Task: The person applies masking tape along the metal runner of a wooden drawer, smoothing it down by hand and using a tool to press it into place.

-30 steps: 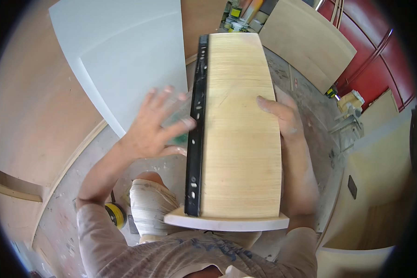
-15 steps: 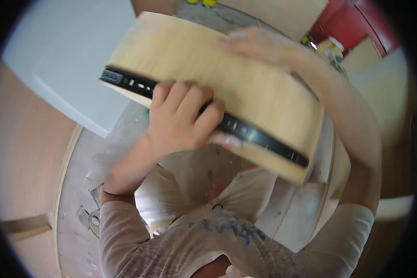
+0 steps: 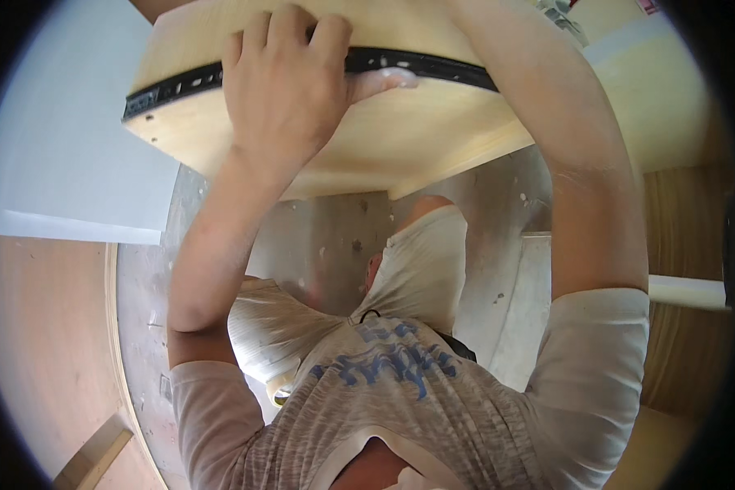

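A pale wooden drawer is held up in front of me, tilted, with its underside partly facing me. Along its near side runs a black metal drawer slide. My left hand is closed over this edge, its fingers bent across the slide and its thumb stretched along the wood just below. My right forearm reaches up past the drawer's right end. The right hand itself lies beyond the upper edge of the picture, so its grip is hidden.
A large white panel lies to the left, above a wooden cabinet part. More wooden panels stand at the right, with a pale board behind. The grey floor shows paint specks.
The drawer has moved up and away from me and turned more level, showing more of its underside. Both arms have stretched forward, and my right hand has left the picture.
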Demonstrator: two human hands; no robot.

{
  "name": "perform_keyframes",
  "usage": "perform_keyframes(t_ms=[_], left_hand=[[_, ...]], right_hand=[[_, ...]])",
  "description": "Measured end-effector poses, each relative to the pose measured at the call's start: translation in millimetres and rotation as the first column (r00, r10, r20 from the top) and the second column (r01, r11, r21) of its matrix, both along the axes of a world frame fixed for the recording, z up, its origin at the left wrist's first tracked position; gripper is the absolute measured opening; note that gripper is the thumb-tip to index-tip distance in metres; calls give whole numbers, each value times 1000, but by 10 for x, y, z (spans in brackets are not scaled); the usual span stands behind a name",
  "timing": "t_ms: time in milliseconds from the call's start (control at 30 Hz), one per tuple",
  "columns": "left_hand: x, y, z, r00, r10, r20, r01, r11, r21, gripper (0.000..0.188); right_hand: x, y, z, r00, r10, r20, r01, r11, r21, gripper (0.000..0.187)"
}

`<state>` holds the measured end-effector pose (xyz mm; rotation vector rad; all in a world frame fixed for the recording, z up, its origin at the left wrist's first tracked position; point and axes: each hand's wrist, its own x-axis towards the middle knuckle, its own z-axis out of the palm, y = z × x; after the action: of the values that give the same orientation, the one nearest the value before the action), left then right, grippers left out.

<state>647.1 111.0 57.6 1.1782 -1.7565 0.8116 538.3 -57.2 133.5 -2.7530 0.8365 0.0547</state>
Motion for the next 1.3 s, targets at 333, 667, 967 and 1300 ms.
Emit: perform_keyframes(t_ms=[333, 667, 967, 1300], left_hand=[[655, -114, -3, 991, -129, 44, 121, 981, 154, 42], [2647, 2069, -1381, 797, 566, -210, -492, 811, 317, 15], [2363, 5136, -2253, -202, 979, -24, -597, -104, 796, 23], [2075, 4660, -2286, -166, 929, -330, -198, 296, 934, 15]], right_hand=[[-31, 620, 34, 951, -288, 110, 306, 926, -220, 44], [-294, 1650, -624, 780, 365, 508, 10, 805, -594, 60], [215, 1701, -771, 569, 529, 629, -84, 799, -595, 46], [553, 1935, -784, 609, 536, 585, -40, 757, -652, 30]])
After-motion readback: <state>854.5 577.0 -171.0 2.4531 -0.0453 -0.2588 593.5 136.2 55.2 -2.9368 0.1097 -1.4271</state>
